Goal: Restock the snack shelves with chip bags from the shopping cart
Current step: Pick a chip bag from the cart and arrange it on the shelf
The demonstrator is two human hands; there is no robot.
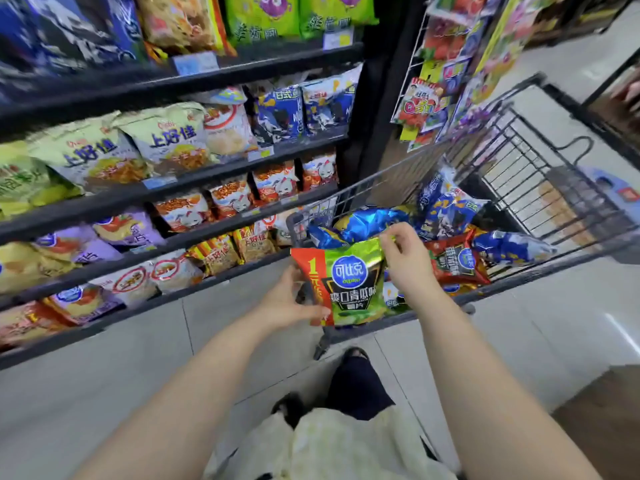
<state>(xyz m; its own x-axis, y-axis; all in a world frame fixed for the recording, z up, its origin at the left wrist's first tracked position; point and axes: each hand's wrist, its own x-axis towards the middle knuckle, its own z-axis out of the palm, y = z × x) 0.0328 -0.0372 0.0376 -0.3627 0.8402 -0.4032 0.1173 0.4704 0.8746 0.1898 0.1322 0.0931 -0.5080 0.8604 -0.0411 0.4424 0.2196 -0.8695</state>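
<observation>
Two bare forearms extended from the bottom edge, above a pale garment (329, 445). At far left stood the shelves (194, 194), four tiers in view, each stocked with rows of chip bags; individual counts could not be told.

The left hand (287, 303) gripped the lower left edge of one green bag (349, 282), thumb on the front and fingers curled behind. This green bag was held upright, face to the camera, over the near left corner of the cart (561, 266), apart from the shelves. The right hand (405, 258) pinched the bag's top right corner between thumb and fingers.

One cart stood right of the shelves. It held one red bag (457, 261) and at least four blue bags (446, 211), lying loose. One rack (443, 64) of small packets hung above the cart's far side.
</observation>
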